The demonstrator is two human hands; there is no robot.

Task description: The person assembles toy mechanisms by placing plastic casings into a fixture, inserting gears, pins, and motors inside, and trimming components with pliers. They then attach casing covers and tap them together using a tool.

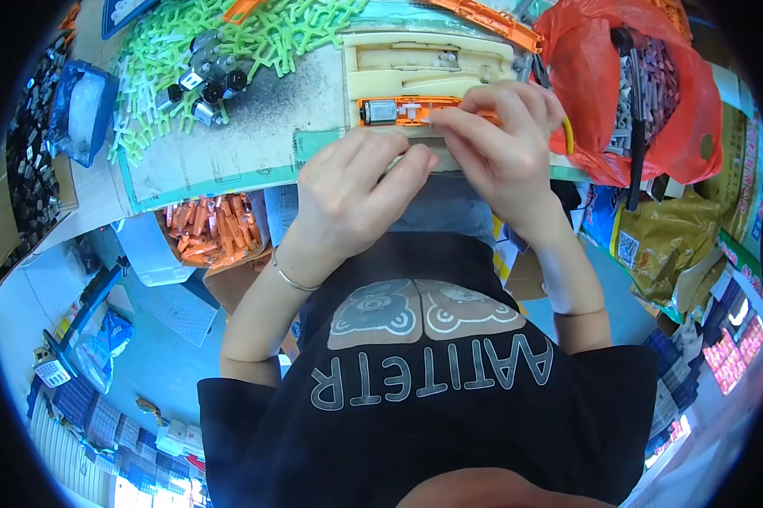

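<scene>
An orange plastic housing (402,111) lies in a slot of the cream fixture (380,57), with a silver motor (380,112) in its left end. My right hand (512,140) is over the housing's right part, thumb and index finger pinched at its middle; what they hold is too small to make out. Just below the fixture's front edge, my left hand (356,190) is closed, thumb against the curled fingers. A small bit of something shows between those fingertips, but I cannot tell what it is.
Green plastic parts (305,34) are heaped at the back left, with several motors (203,80) on them. A blue tray (83,112) stands at the left. A red bag (576,76) of parts is at the right. Orange pieces (212,229) fill a box below the table edge.
</scene>
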